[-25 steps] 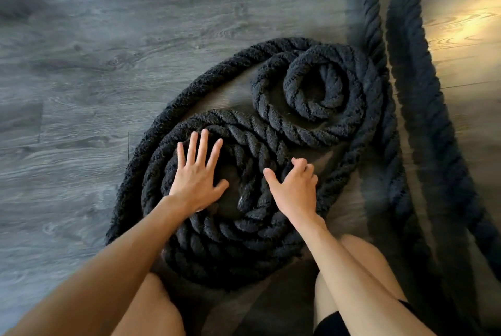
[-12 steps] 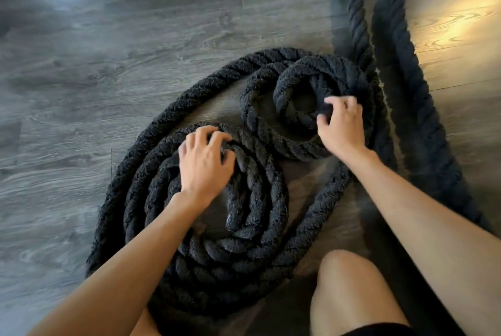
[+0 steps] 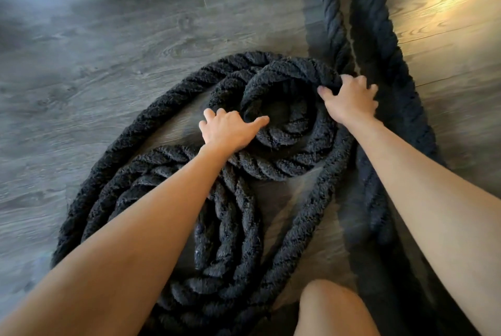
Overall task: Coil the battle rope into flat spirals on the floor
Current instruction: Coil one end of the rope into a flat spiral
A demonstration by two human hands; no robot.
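A: Two coils of battle rope [image 3: 284, 165] on the floor [image 3: 108, 37]. Hands?
B: L hand [image 3: 230, 129] curls over small coil's left rim; R hand [image 3: 349, 99] grips its right turn. Big coil's nearer the knee.

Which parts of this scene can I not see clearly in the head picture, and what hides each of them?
Head view:
- Battle rope: both far runs leave by the top edge, ends unseen.
- Nearer spiral: its middle lies under the left forearm.
- Right hand: fingertips smeared by motion blur.
- Left hand: fingertips curled under, hidden by the hand itself.
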